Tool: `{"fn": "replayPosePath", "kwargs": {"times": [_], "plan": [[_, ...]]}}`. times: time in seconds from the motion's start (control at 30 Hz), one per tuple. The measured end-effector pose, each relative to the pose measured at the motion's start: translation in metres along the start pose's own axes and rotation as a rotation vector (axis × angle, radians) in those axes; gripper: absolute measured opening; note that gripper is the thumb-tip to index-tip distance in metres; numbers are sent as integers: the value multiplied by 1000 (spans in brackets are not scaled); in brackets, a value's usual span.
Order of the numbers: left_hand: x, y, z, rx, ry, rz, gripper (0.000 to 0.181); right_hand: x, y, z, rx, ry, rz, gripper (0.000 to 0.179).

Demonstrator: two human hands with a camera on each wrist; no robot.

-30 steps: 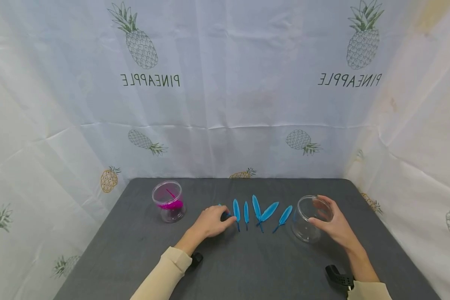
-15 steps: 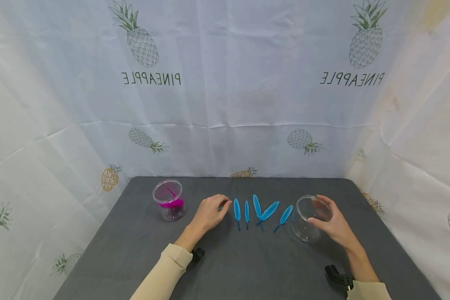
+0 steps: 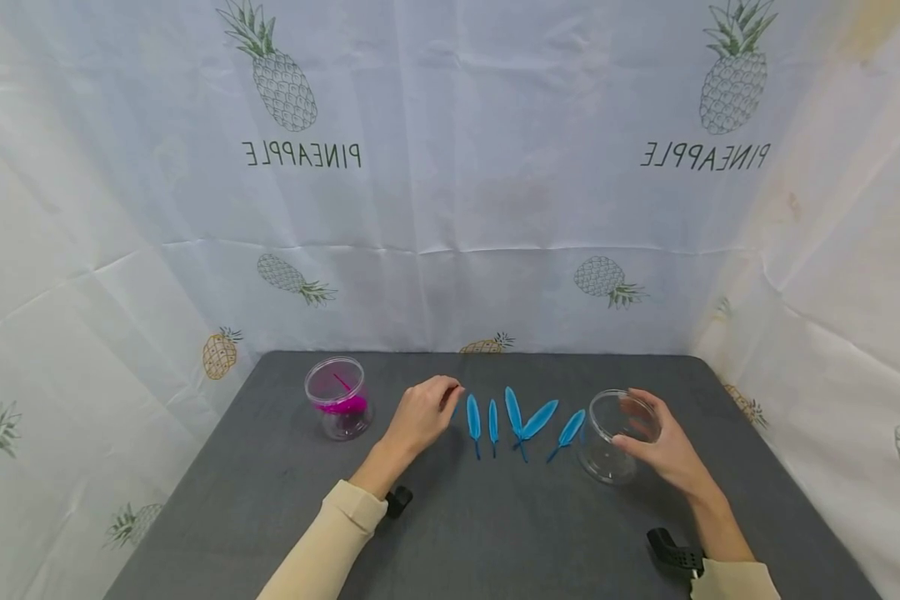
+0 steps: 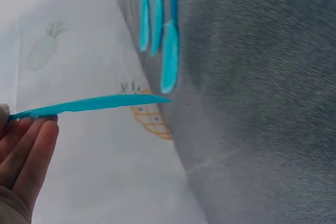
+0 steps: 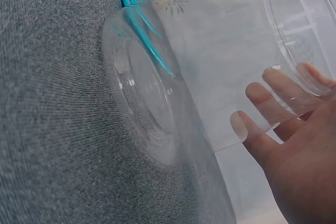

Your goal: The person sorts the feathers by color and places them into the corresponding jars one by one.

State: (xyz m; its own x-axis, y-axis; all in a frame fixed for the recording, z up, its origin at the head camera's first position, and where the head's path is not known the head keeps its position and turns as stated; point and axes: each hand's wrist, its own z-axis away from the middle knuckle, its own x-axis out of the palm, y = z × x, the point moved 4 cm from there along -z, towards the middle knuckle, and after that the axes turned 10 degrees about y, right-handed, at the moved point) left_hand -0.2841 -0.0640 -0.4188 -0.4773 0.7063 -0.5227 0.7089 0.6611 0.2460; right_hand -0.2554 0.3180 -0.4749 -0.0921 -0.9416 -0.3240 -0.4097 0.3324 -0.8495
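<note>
My left hand [image 3: 420,417] is raised over the table, left of the row of feathers. It pinches a blue feather [image 4: 105,102] by its quill, and in the left wrist view the vane points away from the fingertips. On the table lie several more blue feathers [image 3: 473,415]; two of them cross at their quills. My right hand [image 3: 673,450] grips a clear jar [image 3: 606,465] near its rim, thumb on one side and fingers on the other. That jar stands upright, holding nothing visible; in the right wrist view, feathers show through its wall.
A second clear jar [image 3: 347,431] stands at the back left with bright pink feathers [image 3: 344,406] inside. The dark grey table [image 3: 510,533] ends at a white curtain [image 3: 450,200] printed with pineapples, which also hangs along both sides.
The left hand has picked up the leftmost blue feather and risen away from the table. The right hand and its jar have stayed nearly in place.
</note>
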Motion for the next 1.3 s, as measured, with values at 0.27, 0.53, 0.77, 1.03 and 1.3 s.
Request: {"fn": "replayPosePath", "kwargs": {"times": [0.27, 0.53, 0.77, 1.03, 1.3], "plan": [[-5, 7, -10, -69, 14, 90, 5, 3, 1, -1, -7, -11, -15, 80], [-8, 20, -21, -65, 43, 182, 7, 4, 3, 0, -20, -28, -38, 80], [-9, 31, -34, -59, 56, 243, 8, 5, 2, 0, -26, -49, -59, 79], [-8, 46, -52, -35, 109, 359, 9, 5, 1, 0, -38, -68, -81, 78], [1, 59, -65, -33, 165, 488, 9, 1, -1, -1, -40, -57, -72, 78]]}}
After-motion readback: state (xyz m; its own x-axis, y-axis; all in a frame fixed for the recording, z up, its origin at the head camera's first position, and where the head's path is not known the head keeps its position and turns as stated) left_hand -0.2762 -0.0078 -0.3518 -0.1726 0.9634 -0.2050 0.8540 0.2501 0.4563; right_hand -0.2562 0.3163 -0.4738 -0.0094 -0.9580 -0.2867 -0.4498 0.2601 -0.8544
